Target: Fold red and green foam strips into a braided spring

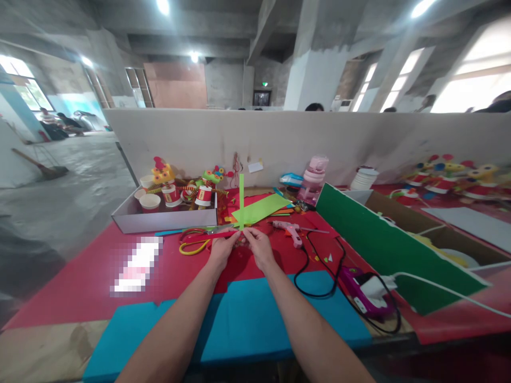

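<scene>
My left hand (224,249) and my right hand (258,248) meet over the red table cover (80,276), fingertips pinched together. Between them a narrow green paper strip (241,199) stands upright, and a red strip (213,234) runs leftward from my left fingertips. Scissors with orange and yellow handles (194,248) lie left of my left hand. To the right of my right hand rests a pink glue gun (293,233). Behind my hands is a sheet of green paper (263,208) on other coloured scraps. The lower ends of the strips are hidden by my fingers.
A white box (167,221) holds paper cups and figures at the left. Blue sheets (247,319) cover the front edge. On the right are a green-sided box (383,247), a purple power strip (365,298) and looping black cable. A white partition (259,133) stands behind.
</scene>
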The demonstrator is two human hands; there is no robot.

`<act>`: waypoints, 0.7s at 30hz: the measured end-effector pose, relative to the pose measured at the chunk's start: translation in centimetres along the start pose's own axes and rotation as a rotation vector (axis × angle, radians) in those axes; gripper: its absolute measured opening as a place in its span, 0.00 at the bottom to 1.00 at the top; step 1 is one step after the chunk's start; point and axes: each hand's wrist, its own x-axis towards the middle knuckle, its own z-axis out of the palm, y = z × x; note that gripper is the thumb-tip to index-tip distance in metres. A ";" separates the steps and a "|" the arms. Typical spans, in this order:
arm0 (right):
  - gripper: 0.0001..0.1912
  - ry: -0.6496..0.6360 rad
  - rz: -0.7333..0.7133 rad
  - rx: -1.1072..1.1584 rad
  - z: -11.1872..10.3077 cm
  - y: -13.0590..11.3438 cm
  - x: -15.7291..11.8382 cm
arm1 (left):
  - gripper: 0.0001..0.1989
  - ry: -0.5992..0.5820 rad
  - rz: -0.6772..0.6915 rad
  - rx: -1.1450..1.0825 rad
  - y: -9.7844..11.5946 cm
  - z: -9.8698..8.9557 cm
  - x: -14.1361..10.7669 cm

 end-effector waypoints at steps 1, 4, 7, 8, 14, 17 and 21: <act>0.16 -0.012 0.008 0.012 0.0 -0.1 0.0 | 0.14 0.005 -0.010 -0.003 0.0 0.0 0.0; 0.17 -0.029 0.021 0.005 0.0 -0.4 -0.1 | 0.14 0.000 -0.036 -0.017 0.1 -0.1 0.0; 0.17 -0.015 0.002 -0.051 0.1 -0.5 -0.2 | 0.14 0.002 -0.030 -0.023 0.1 -0.1 0.0; 0.16 -0.009 -0.005 -0.061 0.1 -0.5 -0.3 | 0.13 0.000 -0.029 -0.029 0.1 -0.1 0.0; 0.12 0.020 -0.047 -0.095 0.0 -0.1 -0.1 | 0.12 -0.067 -0.017 -0.085 0.1 0.1 -0.1; 0.12 0.031 -0.082 -0.134 -0.1 0.2 0.0 | 0.12 -0.088 -0.005 -0.086 0.0 0.0 0.0; 0.14 0.015 -0.031 -0.122 -0.2 0.0 -0.1 | 0.11 -0.069 0.010 -0.029 -0.4 -0.2 0.1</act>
